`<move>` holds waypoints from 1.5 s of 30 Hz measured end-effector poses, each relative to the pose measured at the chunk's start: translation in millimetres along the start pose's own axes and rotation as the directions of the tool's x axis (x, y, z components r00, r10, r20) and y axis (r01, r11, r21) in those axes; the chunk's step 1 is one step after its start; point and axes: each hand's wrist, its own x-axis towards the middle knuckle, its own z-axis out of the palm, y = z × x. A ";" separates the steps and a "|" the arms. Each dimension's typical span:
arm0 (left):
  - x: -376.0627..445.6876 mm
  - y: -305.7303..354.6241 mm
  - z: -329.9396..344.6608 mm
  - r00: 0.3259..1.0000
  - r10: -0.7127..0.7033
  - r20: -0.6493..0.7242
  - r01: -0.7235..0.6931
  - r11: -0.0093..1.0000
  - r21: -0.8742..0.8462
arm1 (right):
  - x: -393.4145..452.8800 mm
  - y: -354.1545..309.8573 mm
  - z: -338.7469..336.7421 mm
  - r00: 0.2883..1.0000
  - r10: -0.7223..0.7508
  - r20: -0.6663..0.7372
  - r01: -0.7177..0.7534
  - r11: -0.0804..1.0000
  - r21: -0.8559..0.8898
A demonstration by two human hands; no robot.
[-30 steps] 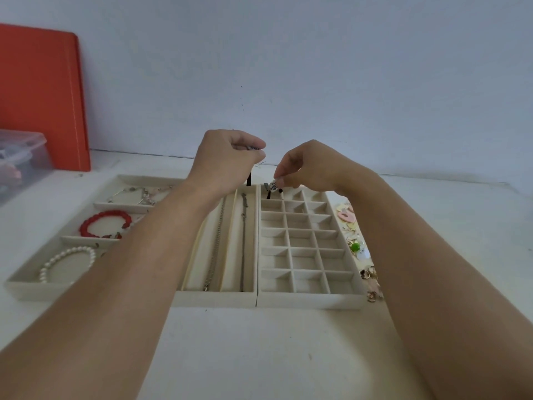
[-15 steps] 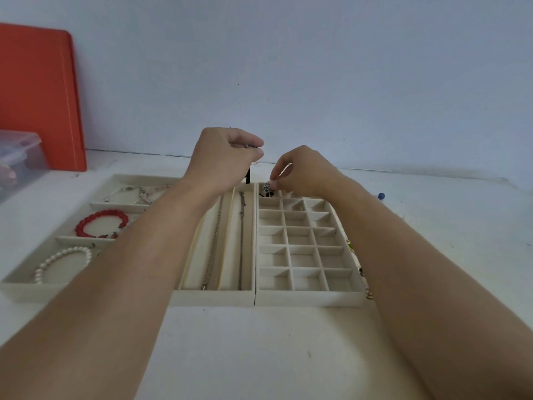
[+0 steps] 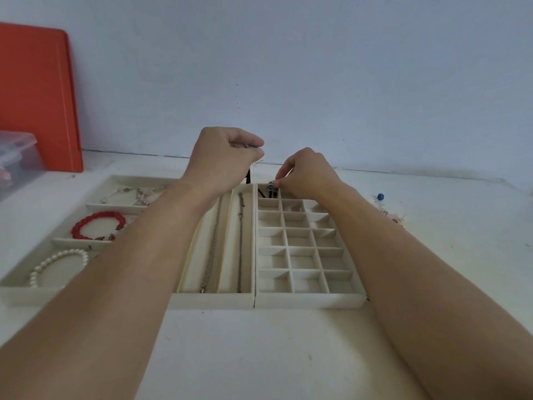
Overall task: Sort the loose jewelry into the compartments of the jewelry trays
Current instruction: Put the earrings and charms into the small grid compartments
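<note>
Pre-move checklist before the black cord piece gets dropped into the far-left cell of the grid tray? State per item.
1. Right hand pinches the pendant: ok.
2. Left hand holds the other end of the black cord raised: ok.
3. Pendant over the far-left cell of the grid tray: ok; cord already dips into it.
4. Target cell free of other jewelry: cannot tell, fingers and cord cover it.
5. Cord clear of the chain in the neighbouring long tray: ok, it hangs beyond that tray's far end.
6. Whole cord will fit the small cell: cannot tell.
</note>
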 end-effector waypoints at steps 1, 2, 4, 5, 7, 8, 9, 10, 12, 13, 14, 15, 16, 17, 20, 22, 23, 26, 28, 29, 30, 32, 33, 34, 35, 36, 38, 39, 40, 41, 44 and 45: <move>0.0 0.0 -0.1 1.000 0.001 0.001 -0.001 1.000 0.001 | -0.3 -0.9 -1.1 1.000 0.005 -0.018 -0.005 1.000 -0.007; -0.1 0.1 0.0 1.000 0.002 0.002 -0.002 1.000 0.001 | -0.6 -1.8 -2.3 0.999 0.009 -0.035 -0.009 1.000 -0.010; -0.1 0.7 0.1 1.000 0.002 0.004 -0.002 1.000 -0.002 | -1.1 -3.8 -5.5 0.999 0.012 -0.039 -0.012 1.000 -0.003; 0.0 1.0 0.0 1.000 0.002 0.004 -0.002 1.000 -0.002 | -1.5 -4.9 -7.1 1.000 0.013 -0.022 -0.013 1.000 0.003; -0.6 1.3 0.3 1.000 0.001 0.003 -0.001 1.000 0.003 | -2.1 -6.6 -9.5 1.000 0.012 0.019 -0.013 1.000 0.016; -1.0 1.4 0.6 1.000 0.001 0.003 -0.001 1.000 0.006 | -2.3 -7.2 -10.1 0.999 0.011 0.033 -0.011 1.000 0.023; -1.4 1.3 1.2 1.000 0.002 0.005 -0.002 1.000 0.008 | -2.8 -7.4 -10.0 0.999 0.008 0.043 -0.009 1.000 0.028; -1.8 1.4 1.5 1.000 0.003 0.005 -0.003 1.000 0.009 | -3.1 -7.9 -9.3 0.999 0.004 0.051 -0.006 0.999 0.034; -1.9 1.6 1.9 1.000 0.006 0.005 -0.006 1.000 0.008 | -3.3 -8.0 -6.0 0.998 -0.002 0.068 -0.001 0.999 0.043; -1.8 1.6 2.0 1.000 0.007 0.006 -0.007 1.000 0.007 | -3.5 -7.7 -3.9 0.997 -0.001 0.076 -0.002 0.999 0.043; -1.8 1.6 2.6 1.000 0.007 0.008 -0.007 1.000 0.007 | -3.8 -6.9 -1.7 0.996 0.003 0.085 -0.006 0.999 0.042; -1.8 1.4 2.7 1.000 0.007 0.009 -0.007 1.000 0.008 | -3.7 -6.1 0.5 0.995 0.008 0.096 -0.012 0.999 0.039; -1.8 1.3 3.1 1.000 0.007 0.011 -0.007 1.000 0.008 | -3.8 -5.1 2.2 0.994 0.013 0.105 -0.016 0.999 0.035; -1.7 1.0 3.3 1.000 0.008 0.013 -0.008 1.000 0.009 | -3.8 -4.1 3.7 0.994 0.017 0.110 -0.020 0.999 0.028; -1.5 0.2 3.7 1.000 0.015 0.020 -0.016 1.000 0.015 | -2.7 -2.4 5.6 0.994 0.026 0.103 -0.024 1.000 -0.015; -1.2 -0.1 3.7 1.000 0.020 0.020 -0.020 1.000 0.020 | -2.0 -2.6 6.2 0.994 0.029 0.110 -0.025 0.999 -0.038; -1.3 -0.1 3.7 1.000 0.021 0.020 -0.021 1.000 0.022 | -1.9 -2.5 6.6 0.992 0.030 0.121 -0.024 0.999 -0.045; -1.6 0.4 3.9 0.999 0.022 0.025 -0.022 0.999 0.025 | -2.1 -2.1 6.9 0.983 0.017 0.181 -0.006 0.998 -0.065; -2.0 0.7 3.8 0.999 0.022 0.032 -0.023 0.999 0.032 | -2.2 -1.9 6.5 0.977 0.002 0.212 0.014 0.997 -0.073; -2.2 0.9 3.7 0.999 0.022 0.034 -0.023 0.999 0.034 | -2.1 -1.8 6.2 0.976 -0.007 0.216 0.022 0.997 -0.070; -2.2 1.0 3.5 0.999 0.021 0.036 -0.023 0.999 0.034 | -2.4 -1.8 6.1 0.977 -0.019 0.214 0.032 0.998 -0.059; -2.5 1.3 3.4 0.999 0.020 0.036 -0.021 0.999 0.034 | -2.8 -2.9 6.3 0.978 -0.050 0.202 0.058 0.998 -0.036; -2.6 1.4 3.2 0.999 0.019 0.035 -0.020 0.999 0.034 | -2.8 -3.7 6.8 0.980 -0.064 0.190 0.071 0.997 -0.028; -2.7 1.5 3.2 0.999 0.018 0.034 -0.019 0.999 0.033 | -2.7 -4.5 7.1 0.981 -0.074 0.177 0.079 0.997 -0.021; -2.9 1.6 3.2 0.999 0.016 0.034 -0.017 0.999 0.032 | -2.8 -5.2 7.2 0.982 -0.079 0.170 0.083 0.996 -0.018; -3.0 1.7 3.5 0.999 0.015 0.034 -0.016 0.999 0.031 | -3.0 -5.7 7.4 0.981 -0.082 0.177 0.087 0.996 -0.021; -3.0 1.9 3.4 0.999 0.015 0.033 -0.016 0.999 0.033 | -3.5 -5.7 8.1 0.972 -0.083 0.220 0.092 0.995 -0.031; -2.9 2.1 3.1 0.999 0.015 0.034 -0.016 0.999 0.033 | -4.0 -5.5 8.2 0.967 -0.083 0.239 0.095 0.995 -0.038; -2.9 2.3 3.0 0.999 0.014 0.034 -0.015 0.999 0.032 | -4.6 -5.2 7.9 0.965 -0.083 0.250 0.098 0.994 -0.048; -3.0 2.4 2.9 0.999 0.012 0.035 -0.013 0.999 0.031 | -4.8 -5.2 7.5 0.963 -0.084 0.255 0.102 0.993 -0.060; -2.9 2.3 3.0 0.999 0.011 0.037 -0.012 0.999 0.035 | -5.0 -6.5 6.6 0.966 -0.084 0.243 0.102 0.993 -0.064; -2.9 2.3 3.0 0.999 0.012 0.038 -0.013 0.999 0.034 | -5.6 -7.0 5.9 0.969 -0.086 0.230 0.100 0.994 -0.050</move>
